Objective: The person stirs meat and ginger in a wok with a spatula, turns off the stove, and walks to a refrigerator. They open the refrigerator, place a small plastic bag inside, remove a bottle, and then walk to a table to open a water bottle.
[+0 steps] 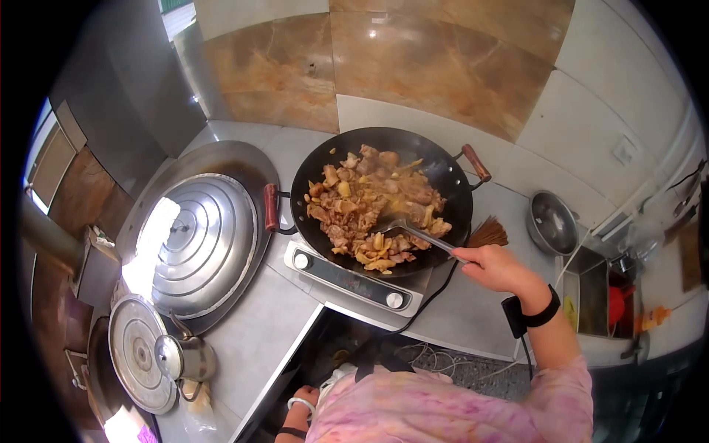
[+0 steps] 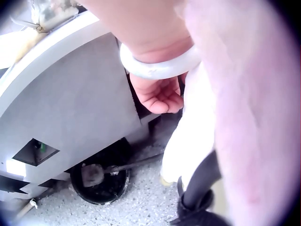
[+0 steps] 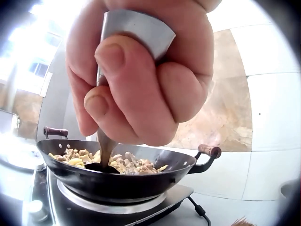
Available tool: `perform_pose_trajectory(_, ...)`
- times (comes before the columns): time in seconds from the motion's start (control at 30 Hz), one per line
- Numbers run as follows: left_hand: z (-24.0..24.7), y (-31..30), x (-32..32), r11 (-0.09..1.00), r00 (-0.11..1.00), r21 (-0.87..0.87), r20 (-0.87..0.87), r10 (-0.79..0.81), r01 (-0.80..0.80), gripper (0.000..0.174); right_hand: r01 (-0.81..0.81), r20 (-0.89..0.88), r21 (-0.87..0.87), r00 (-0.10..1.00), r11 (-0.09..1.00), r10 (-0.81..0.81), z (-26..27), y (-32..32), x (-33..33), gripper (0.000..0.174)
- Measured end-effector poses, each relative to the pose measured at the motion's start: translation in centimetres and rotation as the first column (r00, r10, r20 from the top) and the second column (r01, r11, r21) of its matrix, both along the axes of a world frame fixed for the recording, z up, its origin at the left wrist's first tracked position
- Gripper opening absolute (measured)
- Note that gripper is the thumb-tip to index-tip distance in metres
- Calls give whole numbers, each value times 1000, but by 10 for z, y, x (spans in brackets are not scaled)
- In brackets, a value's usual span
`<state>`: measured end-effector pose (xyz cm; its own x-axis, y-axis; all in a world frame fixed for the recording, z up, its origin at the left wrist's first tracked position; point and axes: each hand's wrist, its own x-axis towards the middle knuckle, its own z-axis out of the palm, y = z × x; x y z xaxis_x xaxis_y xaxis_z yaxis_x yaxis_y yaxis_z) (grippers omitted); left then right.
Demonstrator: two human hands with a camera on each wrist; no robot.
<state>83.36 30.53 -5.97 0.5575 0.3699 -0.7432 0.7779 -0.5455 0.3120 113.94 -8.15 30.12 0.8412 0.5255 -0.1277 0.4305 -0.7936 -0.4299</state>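
My right hand (image 1: 496, 267) grips the handle of a metal spatula (image 1: 430, 237), fingers wrapped round it in the right wrist view. The spatula's head dips into browned chunks of meat (image 1: 354, 210) with yellowish pieces among them. They lie in a black two-handled wok (image 1: 452, 181), heaped toward its left and front, and hide part of the head. Under the wok is an electric cooktop (image 1: 347, 282) with two knobs. Down beside the body hangs my left hand (image 2: 159, 96), fingers loosely curled and holding nothing, below a white bangle (image 2: 157, 69).
Left of the wok, a large domed lid (image 1: 210, 236) lies in a wide pan. Nearer stand a flat round lid (image 1: 133, 347) and a small metal pot (image 1: 196, 358). At right are a brush (image 1: 489, 233), a steel bowl (image 1: 552, 221) and a sink (image 1: 593, 295). A black cord (image 1: 436, 295) trails from the cooktop.
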Motion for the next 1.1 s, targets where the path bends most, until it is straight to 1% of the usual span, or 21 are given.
perform_pose_trajectory(0.07,-3,-4,-6,1000,1000,-1,16,-22,22,41,-16,1,-28,1000,999,17,12,-11,-6,36)
perform_pose_trajectory(0.13,3,-8,-11,999,999,-16,-12,38,-38,41,-13,38,25,999,1000,12,19,-20,-6,36)
perform_pose_trajectory(0.27,-13,-2,-23,1000,1000,11,8,14,-14,40,10,40,65,999,998,-13,33,-5,-5,36)
perform_pose_trajectory(0.33,-3,-2,-21,1000,999,-16,-43,10,-10,39,115,13,70,993,991,-116,23,21,1,32)
perform_pose_trajectory(0.37,1,-2,-18,998,998,-46,-57,34,-36,38,70,152,40,985,997,-75,4,32,9,32)
perform_pose_trajectory(0.4,11,-4,-16,998,998,-43,-55,32,-35,38,71,154,43,985,997,-77,-14,43,15,32)
perform_pose_trajectory(0.43,24,-7,-12,998,997,-50,-67,42,-45,38,104,199,16,974,994,-105,-30,54,19,32)
perform_pose_trajectory(0.47,31,-7,-10,997,996,-58,-79,52,-57,38,136,246,-10,961,991,-129,-36,61,19,32)
perform_pose_trajectory(0.5,25,-3,-12,997,997,-64,-68,46,-51,37,144,245,-60,961,988,-125,-36,63,17,33)
perform_pose_trajectory(0.53,23,0,-13,996,997,-66,-63,50,-55,37,140,250,-61,961,988,-121,-33,63,15,33)
perform_pose_trajectory(0.6,21,5,-22,997,998,-52,-33,49,-50,38,149,233,-183,967,972,-105,-22,53,3,35)
perform_pose_trajectory(0.67,11,12,-35,997,998,-61,-35,44,-46,39,157,218,-211,970,965,-110,-12,47,-5,34)
perform_pose_trajectory(0.73,2,17,-45,996,999,-73,-24,45,-47,40,166,229,-193,966,967,-120,-1,47,-9,32)
perform_pose_trajectory(0.77,2,20,-50,996,999,-75,-42,34,-37,41,133,226,-137,969,982,-100,7,47,-8,31)
perform_pose_trajectory(0.8,1,23,-54,997,998,-78,-61,23,-27,42,130,232,-137,968,982,-96,12,52,-6,31)
perform_pose_trajectory(0.87,1,28,-63,995,997,-95,-80,15,-23,44,139,243,-41,962,989,-125,19,66,-6,31)
perform_pose_trajectory(0.93,1,30,-68,995,994,-85,-91,54,-62,46,142,262,-14,956,990,-134,1,85,6,31)
perform_pose_trajectory(0.97,22,25,-64,993,990,-77,-110,86,-95,47,141,318,-34,940,989,-123,-10,96,12,30)
perform_pose_trajectory(1.0,21,26,-63,993,991,-76,-105,84,-92,47,141,374,-55,921,988,-111,-20,106,17,29)
perform_pose_trajectory(1.03,20,27,-62,995,991,-61,-107,75,-82,46,176,413,-131,904,976,-107,-29,114,18,28)
perform_pose_trajectory(1.1,12,34,-64,996,992,-45,-105,70,-75,45,166,429,-159,900,973,-84,-29,110,12,28)
